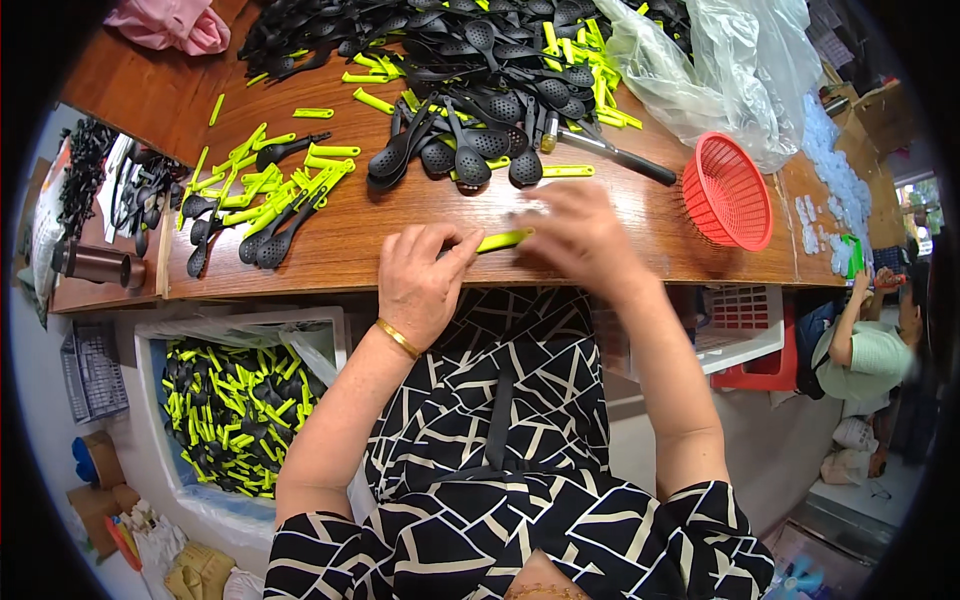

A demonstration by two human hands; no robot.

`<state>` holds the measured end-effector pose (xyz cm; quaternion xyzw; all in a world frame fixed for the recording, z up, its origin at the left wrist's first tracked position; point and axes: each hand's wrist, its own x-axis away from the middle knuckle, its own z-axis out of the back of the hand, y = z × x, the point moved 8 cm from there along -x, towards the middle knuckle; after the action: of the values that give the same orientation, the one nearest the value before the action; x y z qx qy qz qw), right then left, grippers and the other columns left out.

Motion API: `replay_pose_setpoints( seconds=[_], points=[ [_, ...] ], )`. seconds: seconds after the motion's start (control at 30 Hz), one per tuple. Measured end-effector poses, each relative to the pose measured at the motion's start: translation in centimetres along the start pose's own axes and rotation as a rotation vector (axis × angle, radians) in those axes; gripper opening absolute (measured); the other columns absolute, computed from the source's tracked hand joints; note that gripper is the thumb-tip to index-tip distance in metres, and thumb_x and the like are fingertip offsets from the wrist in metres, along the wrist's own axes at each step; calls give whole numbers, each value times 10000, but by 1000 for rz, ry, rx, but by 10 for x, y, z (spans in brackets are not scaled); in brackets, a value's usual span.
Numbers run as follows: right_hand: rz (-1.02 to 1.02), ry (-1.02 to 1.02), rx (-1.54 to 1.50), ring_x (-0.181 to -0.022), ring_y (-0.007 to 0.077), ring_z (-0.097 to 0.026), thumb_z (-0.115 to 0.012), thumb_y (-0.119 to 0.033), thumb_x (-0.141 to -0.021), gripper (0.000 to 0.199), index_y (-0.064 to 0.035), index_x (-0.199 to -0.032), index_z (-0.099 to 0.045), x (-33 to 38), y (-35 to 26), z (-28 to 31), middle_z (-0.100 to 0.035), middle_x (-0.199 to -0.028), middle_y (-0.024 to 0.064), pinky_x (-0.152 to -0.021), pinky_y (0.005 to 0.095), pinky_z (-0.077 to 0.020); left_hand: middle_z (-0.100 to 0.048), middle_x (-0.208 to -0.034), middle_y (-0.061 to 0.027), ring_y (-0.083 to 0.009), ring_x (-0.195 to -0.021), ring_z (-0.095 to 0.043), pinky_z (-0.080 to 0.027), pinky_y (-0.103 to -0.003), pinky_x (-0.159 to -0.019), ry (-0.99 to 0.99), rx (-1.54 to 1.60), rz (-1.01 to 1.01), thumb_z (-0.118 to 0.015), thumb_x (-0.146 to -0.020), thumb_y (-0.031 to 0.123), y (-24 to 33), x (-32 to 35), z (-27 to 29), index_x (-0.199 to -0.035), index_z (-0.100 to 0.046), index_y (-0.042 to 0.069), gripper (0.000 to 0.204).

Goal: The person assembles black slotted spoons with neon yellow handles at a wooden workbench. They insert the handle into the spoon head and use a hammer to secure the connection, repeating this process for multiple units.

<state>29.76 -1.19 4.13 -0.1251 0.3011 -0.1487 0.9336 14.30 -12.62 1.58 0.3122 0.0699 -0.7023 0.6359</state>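
Note:
At the table's near edge my left hand (420, 275) pinches a bright green handle (503, 240) between thumb and fingers. A dark part shows along the handle's lower side. My right hand (580, 240) is at the handle's right end, its fingers smeared by motion, so whether it grips anything cannot be made out. Just beyond my hands lie several black slotted spoons (471, 163) and a loose green handle (567, 171). A hammer (610, 150) with a black grip lies beyond my right hand.
Left on the table is a pile of green-handled black spoons (285, 215). A large heap of black spoon heads (480, 40) fills the back. A red basket (728, 190) and clear plastic bag (700, 75) are right. Below left stands a white box (335, 325) of green-handled utensils. Another person (865, 350) sits far right.

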Motion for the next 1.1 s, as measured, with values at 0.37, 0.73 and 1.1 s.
replay_pose_setpoints(
  seconds=[0.37, 0.73, 1.1],
  points=[
    [-553, -79, 244, -1063, 403, -663, -708, -122, -982, 258, -15, -1214, -668, 29, 126, 53, -675, -1084, 203, -914, 488, -531, -725, -985, -13, -241, -993, -641, -440, -379, -853, 137, 188, 175, -807, -869, 122, -24, 10, 0, -971, -786, 105, 106],
    [-355, -21, -124, -778, 260, -687, -734, 3, -927, 435, -104, -1348, -723, 61, -11, 44, -744, -977, 125, -716, 354, -540, -698, -982, -48, -263, -988, -635, -453, -407, -867, 105, 210, 156, -806, -837, 71, -26, 9, 1, -958, -778, 72, 124],
    [-288, 221, -184, -787, 277, -707, -752, 4, -919, 446, -155, -1335, -729, 60, -25, 46, -716, -922, 125, -709, 362, -555, -701, -987, -69, -289, -974, -647, -472, -417, -857, 124, 242, 155, -781, -845, 40, -25, 7, 3, -943, -761, 61, 102]
  ],
)
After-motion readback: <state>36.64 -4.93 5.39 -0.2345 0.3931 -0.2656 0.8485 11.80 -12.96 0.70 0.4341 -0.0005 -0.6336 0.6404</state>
